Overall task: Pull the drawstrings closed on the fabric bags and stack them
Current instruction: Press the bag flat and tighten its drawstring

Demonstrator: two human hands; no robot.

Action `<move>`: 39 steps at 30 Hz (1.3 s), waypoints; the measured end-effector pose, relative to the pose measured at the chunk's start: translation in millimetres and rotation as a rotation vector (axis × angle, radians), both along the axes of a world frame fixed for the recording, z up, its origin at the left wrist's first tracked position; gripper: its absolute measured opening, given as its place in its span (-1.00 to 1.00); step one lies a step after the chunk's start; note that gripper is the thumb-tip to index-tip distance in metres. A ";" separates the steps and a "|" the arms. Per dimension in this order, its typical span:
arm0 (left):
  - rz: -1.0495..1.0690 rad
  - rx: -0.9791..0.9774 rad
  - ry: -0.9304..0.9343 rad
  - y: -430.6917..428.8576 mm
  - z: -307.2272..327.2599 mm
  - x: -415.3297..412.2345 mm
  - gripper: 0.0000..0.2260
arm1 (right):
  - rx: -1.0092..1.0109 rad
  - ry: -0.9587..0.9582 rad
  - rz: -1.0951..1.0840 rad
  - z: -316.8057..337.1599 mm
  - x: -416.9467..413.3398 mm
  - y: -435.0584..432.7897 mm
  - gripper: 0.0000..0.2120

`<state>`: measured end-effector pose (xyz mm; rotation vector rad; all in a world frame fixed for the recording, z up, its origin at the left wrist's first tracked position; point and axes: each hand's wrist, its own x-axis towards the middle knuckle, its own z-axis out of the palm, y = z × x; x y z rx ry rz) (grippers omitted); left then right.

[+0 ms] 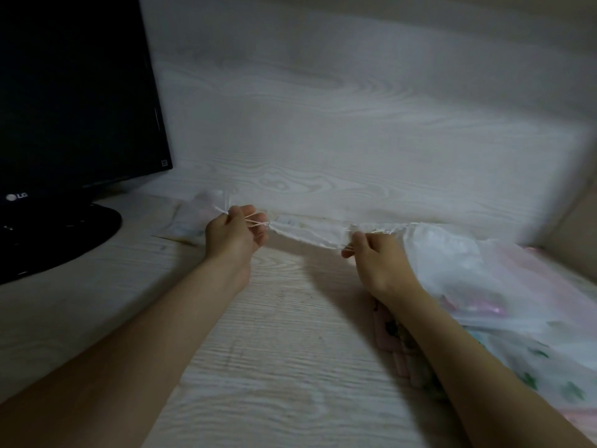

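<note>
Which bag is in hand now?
The white bag stretched between left hand and right hand; the printed bags at right and the bag by the monitor lie unheld.

The only writing I can read is the brand "LG" point(17, 196), pale letters beside a round logo on the black monitor point(74, 92) bezel, at the table's left edge.

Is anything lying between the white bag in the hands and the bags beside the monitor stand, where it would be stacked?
Nothing visible does. Only the left hand, gripping the drawstrings, sits between the white bag and the bags beside the monitor; the right hand pinches its hem.
</note>
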<state>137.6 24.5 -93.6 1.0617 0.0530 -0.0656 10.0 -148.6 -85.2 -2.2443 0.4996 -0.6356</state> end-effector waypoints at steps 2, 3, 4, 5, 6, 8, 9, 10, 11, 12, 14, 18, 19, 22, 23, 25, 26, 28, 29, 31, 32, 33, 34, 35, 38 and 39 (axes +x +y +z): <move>0.008 0.007 0.024 1.2 0.0 0.7 -0.63 | 0.009 0.002 0.000 0.8 0.5 -4.0 -0.58; 0.005 0.007 0.036 2.4 0.0 1.4 -0.63 | 0.015 0.007 -0.001 0.7 0.3 -5.1 -0.57; -0.005 -0.012 0.050 3.5 0.7 1.9 -0.63 | 0.063 0.003 0.006 -0.2 0.3 -5.8 -0.57; -0.019 -0.043 0.067 5.3 1.8 2.6 -0.64 | 0.174 -0.032 0.015 0.6 -0.5 -4.6 -0.62; -0.037 -0.086 0.085 7.3 2.3 4.1 -0.65 | 0.331 -0.096 0.019 2.6 -1.2 -2.7 -0.66; -0.066 -0.181 0.109 12.6 3.2 7.1 -0.66 | 0.637 -0.249 0.008 7.5 -1.6 -0.4 -0.69; -0.075 -0.228 0.115 14.9 3.9 8.4 -0.66 | 0.782 -0.311 0.008 10.0 -2.0 0.3 -0.69; -0.082 -0.271 0.122 16.3 4.2 9.7 -0.67 | 0.917 -0.365 0.020 11.9 -2.4 1.1 -0.70; -0.086 -0.310 0.133 16.9 4.6 11.3 -0.67 | 1.032 -0.408 0.047 13.4 -2.6 1.8 -0.72; -0.086 -0.348 0.146 16.3 5.1 12.7 -0.68 | 1.119 -0.444 0.084 14.4 -2.5 2.3 -0.72; -0.087 -0.392 0.168 13.4 5.4 15.5 -0.70 | 1.209 -0.492 0.178 14.1 -1.1 1.4 -0.67; -0.124 -0.298 0.148 9.1 4.0 16.2 -0.63 | 1.241 -0.514 0.310 18.7 -2.2 1.4 -0.75; -0.130 -0.268 0.137 9.1 4.3 15.6 -0.62 | 1.205 -0.503 0.300 19.9 -2.8 2.3 -0.78; -0.139 -0.196 0.106 10.8 4.4 15.2 -0.61 | 1.111 -0.459 0.227 16.4 -0.1 4.5 -0.77; -0.147 -0.182 0.098 11.3 4.8 15.2 -0.61 | 1.083 -0.446 0.199 15.7 0.5 5.4 -0.76; -0.151 -0.157 0.095 11.7 5.0 15.6 -0.59 | 0.943 -0.427 0.142 13.2 2.9 4.7 -0.75; -0.145 -0.145 0.099 12.0 5.4 16.2 -0.59 | 0.820 -0.411 0.109 12.5 2.6 4.0 -0.76; -0.124 -0.134 0.125 13.6 7.1 17.3 -0.57 | 0.439 -0.333 0.030 9.5 1.0 0.4 -0.79; -0.115 -0.141 0.140 14.3 8.5 17.7 -0.57 | 0.199 -0.269 0.010 7.3 -0.3 -1.6 -0.81; -0.097 -0.165 0.155 15.0 11.2 17.5 -0.61 | -0.229 -0.122 0.029 0.9 -1.3 -5.5 -0.85; -0.084 -0.171 0.155 14.6 12.0 17.1 -0.63 | -0.386 -0.064 0.050 -1.6 -1.4 -5.7 -0.81; -0.071 -0.174 0.153 14.2 12.4 16.4 -0.65 | -0.503 -0.027 0.067 -3.3 -1.6 -4.7 -0.72; -0.059 -0.182 0.153 13.6 12.2 16.3 -0.65 | -0.568 -0.004 0.073 -4.2 -1.0 -4.1 -0.64; -0.048 -0.197 0.157 13.4 11.7 16.9 -0.64 | -0.590 -0.009 0.071 -2.6 -1.2 -3.2 -0.58; -0.031 -0.230 0.155 15.0 10.1 19.0 -0.60 | -0.466 -0.084 0.025 2.6 -3.5 -2.5 -0.46; -0.024 -0.205 0.139 15.5 9.4 19.5 -0.58 | -0.435 -0.088 -0.017 4.4 -5.4 -1.3 -0.42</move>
